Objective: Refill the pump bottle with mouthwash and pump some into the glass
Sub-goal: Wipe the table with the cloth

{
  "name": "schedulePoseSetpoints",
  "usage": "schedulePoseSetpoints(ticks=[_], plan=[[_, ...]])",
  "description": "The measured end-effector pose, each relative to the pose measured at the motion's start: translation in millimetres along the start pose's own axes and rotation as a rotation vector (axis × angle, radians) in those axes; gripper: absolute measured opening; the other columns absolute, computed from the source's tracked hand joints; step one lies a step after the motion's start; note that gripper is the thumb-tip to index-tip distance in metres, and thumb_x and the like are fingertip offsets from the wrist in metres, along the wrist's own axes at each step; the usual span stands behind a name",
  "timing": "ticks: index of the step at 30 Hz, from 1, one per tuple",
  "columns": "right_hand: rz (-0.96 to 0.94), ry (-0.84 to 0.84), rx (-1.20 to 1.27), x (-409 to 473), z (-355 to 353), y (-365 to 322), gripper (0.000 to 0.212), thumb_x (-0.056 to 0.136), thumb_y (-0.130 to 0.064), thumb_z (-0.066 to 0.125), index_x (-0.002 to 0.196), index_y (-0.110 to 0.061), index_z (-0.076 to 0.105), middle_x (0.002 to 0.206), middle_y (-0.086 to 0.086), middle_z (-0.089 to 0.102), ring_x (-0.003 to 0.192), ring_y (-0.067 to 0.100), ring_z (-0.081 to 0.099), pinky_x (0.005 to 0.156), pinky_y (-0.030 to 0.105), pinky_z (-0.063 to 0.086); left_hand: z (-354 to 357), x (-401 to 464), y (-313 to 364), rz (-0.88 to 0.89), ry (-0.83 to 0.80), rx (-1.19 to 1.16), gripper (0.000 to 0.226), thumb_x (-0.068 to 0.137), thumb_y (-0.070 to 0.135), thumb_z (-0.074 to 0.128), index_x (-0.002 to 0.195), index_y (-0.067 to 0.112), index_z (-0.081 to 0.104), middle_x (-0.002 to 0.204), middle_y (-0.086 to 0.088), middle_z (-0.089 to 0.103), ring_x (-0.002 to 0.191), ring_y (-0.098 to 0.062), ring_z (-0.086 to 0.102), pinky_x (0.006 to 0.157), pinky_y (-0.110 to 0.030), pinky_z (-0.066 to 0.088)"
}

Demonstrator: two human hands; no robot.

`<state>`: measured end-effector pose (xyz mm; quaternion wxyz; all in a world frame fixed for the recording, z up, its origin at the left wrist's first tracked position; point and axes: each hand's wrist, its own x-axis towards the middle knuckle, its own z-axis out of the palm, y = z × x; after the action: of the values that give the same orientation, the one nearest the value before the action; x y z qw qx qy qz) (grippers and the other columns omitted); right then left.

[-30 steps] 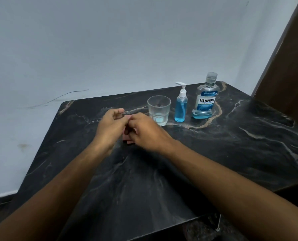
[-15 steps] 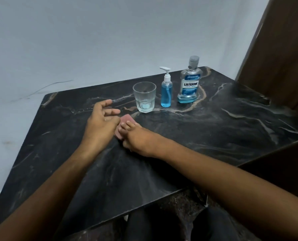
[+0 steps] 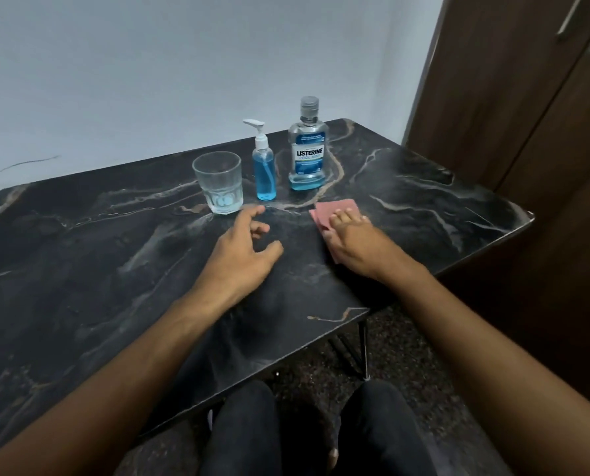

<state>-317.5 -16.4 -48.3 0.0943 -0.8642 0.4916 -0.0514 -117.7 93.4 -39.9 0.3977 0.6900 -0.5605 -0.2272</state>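
On the black marbled bench, the right hand presses flat, straight fingers on a pink folded cloth. The left hand hovers loosely curled, holding nothing, near the clear glass tumbler. Just beside the tumbler stand the blue-filled pump bottle and the capped clear mouthwash bottle.

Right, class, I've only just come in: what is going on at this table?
A person sits at a dark marble-patterned table. The right hand presses flat on a pink cloth; the left hand hovers open, near the glass. The pump bottle and the mouthwash bottle, cap on, stand untouched behind. No pouring or pumping is under way.
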Motion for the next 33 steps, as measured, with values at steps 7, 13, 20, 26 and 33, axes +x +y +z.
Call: schedulePoseSetpoints(ticks=[7,13,20,26,33], plan=[[-0.249,-0.013,0.008,-39,41,-52,0.069,0.103,-0.046,0.020,0.157,-0.003,0.026,0.165,0.016,0.022,0.154,0.029,0.014,0.124,0.044,0.010,18,5,2,0.039,-0.009,0.184,0.055,0.105,0.037,0.051,0.156,0.018,0.040,0.160,-0.002,0.043,0.146,-0.016,0.040,0.111,-0.019,0.022],[0.007,-0.012,-0.055,-10,12,40,0.054,0.108,-0.029,0.029,0.156,-0.005,0.028,0.167,0.013,0.020,0.154,0.025,0.014,0.123,0.045,0.016,-12,-6,-16,0.023,0.011,0.275,0.065,0.101,0.050,0.053,0.157,0.020,0.038,0.161,0.001,0.042,0.149,-0.015,0.037,0.114,-0.026,0.026],[-0.133,-0.046,-0.047,16,27,-68,0.072,0.106,-0.050,0.028,0.161,-0.008,0.010,0.168,0.020,0.004,0.156,0.030,0.000,0.125,0.045,-0.002,-22,-3,-7,-0.031,0.087,0.236,0.057,0.105,0.038,0.052,0.155,0.011,0.043,0.158,-0.009,0.047,0.147,-0.021,0.042,0.115,-0.026,0.028],[-0.514,-0.034,0.068,-35,47,-102,0.059,0.107,-0.035,0.037,0.159,-0.010,0.023,0.168,0.016,0.009,0.156,0.027,-0.001,0.127,0.043,0.000,-23,-5,-6,0.014,0.066,0.206,0.057,0.106,0.040,0.050,0.156,0.016,0.040,0.160,-0.005,0.045,0.137,-0.010,0.048,0.104,-0.015,0.029],[-0.005,-0.035,0.018,6,8,3,0.057,0.109,-0.031,0.032,0.159,-0.007,0.021,0.169,0.012,0.011,0.156,0.024,0.006,0.124,0.042,0.005,-27,-12,-17,0.002,0.058,0.263,0.063,0.104,0.045,0.051,0.158,0.014,0.036,0.163,-0.003,0.039,0.151,-0.018,0.034,0.119,-0.028,0.024]])
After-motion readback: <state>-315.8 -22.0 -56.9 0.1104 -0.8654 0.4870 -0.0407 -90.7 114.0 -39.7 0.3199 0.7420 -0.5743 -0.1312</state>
